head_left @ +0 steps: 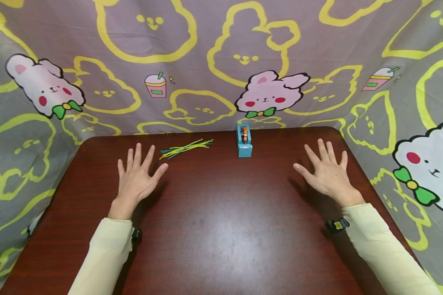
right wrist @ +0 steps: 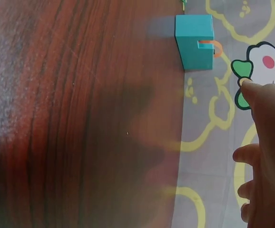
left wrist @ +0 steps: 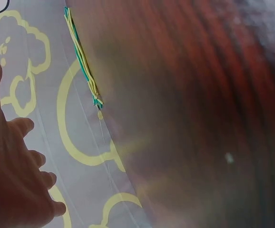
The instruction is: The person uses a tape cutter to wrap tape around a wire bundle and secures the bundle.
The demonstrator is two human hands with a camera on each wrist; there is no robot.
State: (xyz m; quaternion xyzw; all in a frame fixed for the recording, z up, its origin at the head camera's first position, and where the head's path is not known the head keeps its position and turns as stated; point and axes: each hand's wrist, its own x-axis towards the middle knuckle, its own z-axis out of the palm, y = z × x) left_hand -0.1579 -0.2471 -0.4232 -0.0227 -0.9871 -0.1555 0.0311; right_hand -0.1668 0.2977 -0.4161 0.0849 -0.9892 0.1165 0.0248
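Note:
My left hand (head_left: 137, 178) is held over the left part of the table, fingers spread and straight, holding nothing. Just beyond its thumb lies a loose bundle of thin yellow and dark green twist-tie-like strips (head_left: 186, 149), which also shows in the left wrist view (left wrist: 83, 59). On the right, my right hand (head_left: 326, 172) hovers with spread fingers and nothing in it. Between the hands, at the table's far edge, stands a blue tape dispenser (head_left: 244, 141) with an orange roll core (head_left: 245, 134); the right wrist view shows the dispenser (right wrist: 194, 45) from the side.
The dark brown wooden table (head_left: 221, 213) has rounded far corners. A grey-mauve curtain (head_left: 203, 78) with yellow outlines and white cartoon animals hangs close behind it and along both sides. Black wrist cameras, one on the right wrist (head_left: 337, 225), sit at the cream sleeves (head_left: 108, 246).

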